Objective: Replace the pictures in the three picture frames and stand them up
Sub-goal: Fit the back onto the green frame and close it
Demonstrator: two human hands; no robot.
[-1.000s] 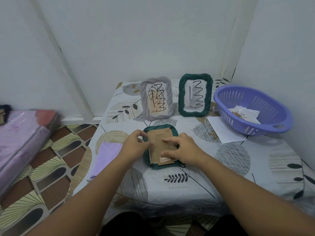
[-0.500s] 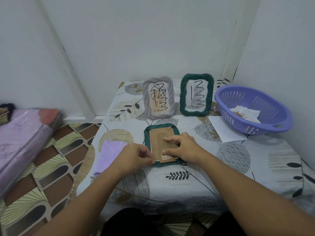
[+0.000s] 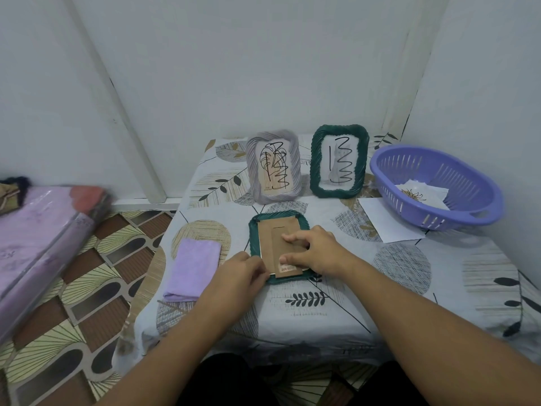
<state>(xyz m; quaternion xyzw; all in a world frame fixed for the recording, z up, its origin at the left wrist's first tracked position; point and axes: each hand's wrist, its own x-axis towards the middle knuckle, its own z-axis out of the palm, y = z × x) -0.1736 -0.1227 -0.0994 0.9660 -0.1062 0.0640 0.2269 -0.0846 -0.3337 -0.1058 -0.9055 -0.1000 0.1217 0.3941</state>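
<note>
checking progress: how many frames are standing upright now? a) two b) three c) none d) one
a: the grey frame and a green frame stand at the back, while the third frame lies face down under both hands.

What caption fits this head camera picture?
Both hands work on the face-down green frame's cardboard back.

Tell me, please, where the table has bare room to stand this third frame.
Bare cloth lies right of the flat frame, below the paper and basket. A smaller patch lies before the towel. The back is crowded: grey frame, green frame.
</note>
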